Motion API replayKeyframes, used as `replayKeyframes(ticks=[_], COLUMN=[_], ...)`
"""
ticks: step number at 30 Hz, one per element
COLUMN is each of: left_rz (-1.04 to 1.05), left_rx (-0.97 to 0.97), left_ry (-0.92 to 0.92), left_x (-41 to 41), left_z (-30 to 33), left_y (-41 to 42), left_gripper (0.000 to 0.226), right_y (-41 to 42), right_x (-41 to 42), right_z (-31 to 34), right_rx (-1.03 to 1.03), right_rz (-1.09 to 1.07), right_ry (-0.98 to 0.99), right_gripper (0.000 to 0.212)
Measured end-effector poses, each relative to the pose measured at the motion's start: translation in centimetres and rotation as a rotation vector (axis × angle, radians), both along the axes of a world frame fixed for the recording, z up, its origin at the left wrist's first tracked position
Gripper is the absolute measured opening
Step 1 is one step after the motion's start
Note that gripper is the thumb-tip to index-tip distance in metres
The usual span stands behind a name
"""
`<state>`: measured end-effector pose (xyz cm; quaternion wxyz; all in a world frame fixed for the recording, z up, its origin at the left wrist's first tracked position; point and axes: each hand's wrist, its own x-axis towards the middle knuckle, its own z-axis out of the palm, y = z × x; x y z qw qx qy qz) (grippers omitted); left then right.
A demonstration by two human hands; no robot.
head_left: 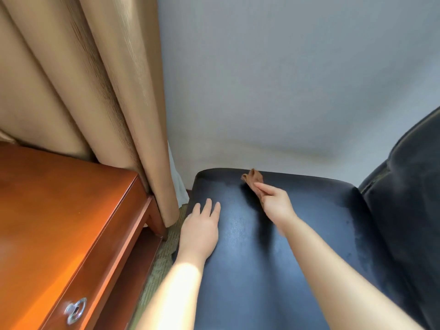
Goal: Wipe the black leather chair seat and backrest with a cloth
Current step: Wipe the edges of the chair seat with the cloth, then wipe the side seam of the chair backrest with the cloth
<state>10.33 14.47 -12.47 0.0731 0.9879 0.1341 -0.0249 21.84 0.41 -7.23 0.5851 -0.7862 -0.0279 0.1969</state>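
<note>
Seat point(273, 270) wiping under way: left hand point(200, 231) rests flat, fingers straight; right hand point(273, 202) pinches brown cloth point(253, 179) at far edge. Backrest point(409, 191) likely next.

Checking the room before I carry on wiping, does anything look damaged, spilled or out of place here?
Nothing is spilled or broken. The seat shows dull, blotchy patches toward its right side, against a smoother sheen in the middle. The backrest has a worn-looking seam. The cloth sits bunched at the far edge.
</note>
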Motion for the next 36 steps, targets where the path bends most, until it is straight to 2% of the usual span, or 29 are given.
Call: replayKeyframes(ticks=[3,7,10,13,18,22,25,29,33,36], left_rz=[-0.023,-0.087,-0.101,-0.067,0.005,0.11,0.161,0.319,0.513,0.568], left_rx=[0.001,-0.065,-0.062,-0.11,-0.265,-0.499,-0.721,-1.144,-1.553,-1.691], left_ry=[0.176,0.391,0.362,0.289,0.196,0.118,0.049,-0.003,-0.165,-0.295], left_x=[-1.8,-4.5,-7.0,-9.5,-12.9,-14.7,-16.0,-17.6,-18.1,-18.6], left_z=[2.3,5.8,8.0,9.5,12.4,14.9,16.1,18.7,20.5,20.8], left_y=[-1.5,-3.8,-5.5,-7.1,-9.7,-12.8,-15.1,-18.4,-20.7,-21.5], left_gripper=[0.06,0.054,0.037,0.041,0.044,0.046,0.034,0.021,0.013,0.011], right_y=[-2.1,-4.9,-6.0,-7.4,-10.4,-13.4,-15.6,-18.1,-19.7,-19.8], right_x=[-1.9,-5.7,-9.1,-12.8,-18.6,-22.7,-25.6,-28.2,-28.9,-29.0], right_z=[1.9,5.1,7.7,10.4,13.3,14.7,16.0,16.2,16.4,16.3], right_rx=[0.432,0.671,0.715,0.637,0.675,0.648,0.574,0.555,0.518,0.486], right_rz=[-0.264,-0.38,-0.364,-0.318,-0.25,-0.218,-0.206,-0.2,-0.222,-0.231], right_ry=[0.391,0.582,0.614,0.591,0.564,0.51,0.481,0.478,0.456,0.439], right_gripper=[0.057,0.065,0.062,0.058,0.063,0.059,0.053,0.048,0.046,0.04])
